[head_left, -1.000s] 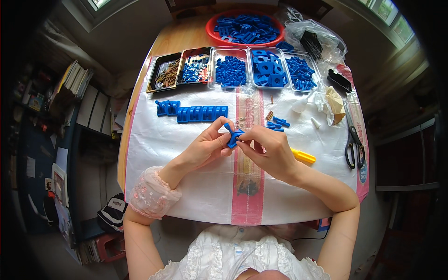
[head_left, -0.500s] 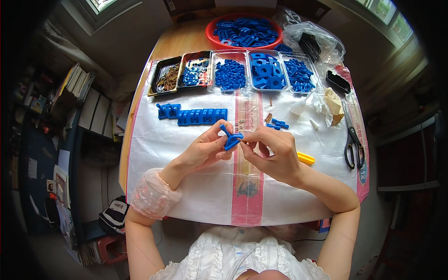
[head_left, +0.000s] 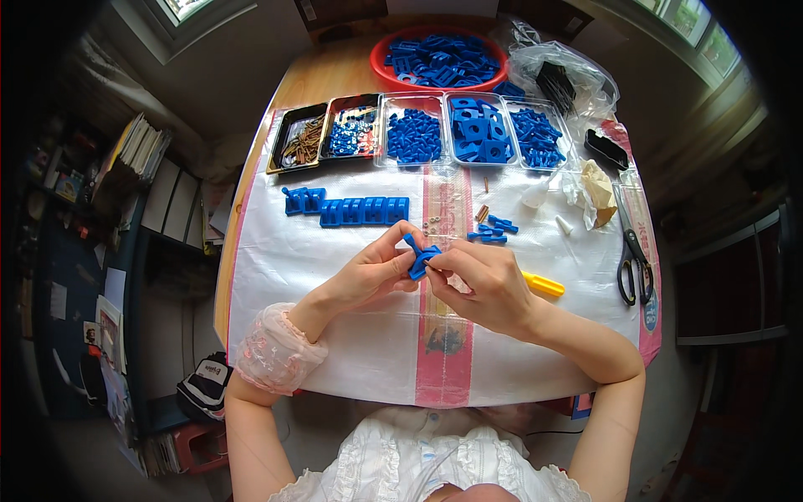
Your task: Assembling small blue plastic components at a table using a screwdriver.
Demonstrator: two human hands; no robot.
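My left hand (head_left: 381, 266) pinches a blue plastic bracket with a lever-like piece (head_left: 421, 258) between thumb and fingers, just above the table. Against the bracket's right side, the thumb and forefinger of my right hand (head_left: 481, 280) press together, where a thin copper-coloured pin is all but hidden by the fingertips. Beyond the hands lie small blue levers (head_left: 502, 224), short copper pins (head_left: 482, 212) and small metal nuts (head_left: 432, 222). A yellow handle (head_left: 545, 284) shows beside my right wrist.
A row of blue brackets (head_left: 365, 211) lies at left. Behind stand trays of copper pins (head_left: 303, 142), blue-and-white bits (head_left: 350, 127) and blue parts (head_left: 414, 136), then a red basin (head_left: 378, 74) of blue pieces. Black scissors (head_left: 634, 259) and a white nozzle (head_left: 564, 224) lie right.
My right fingertips have come closer against the bracket, and the copper pin that stuck out between them is now mostly hidden. The bracket has tilted slightly. More of the yellow handle shows.
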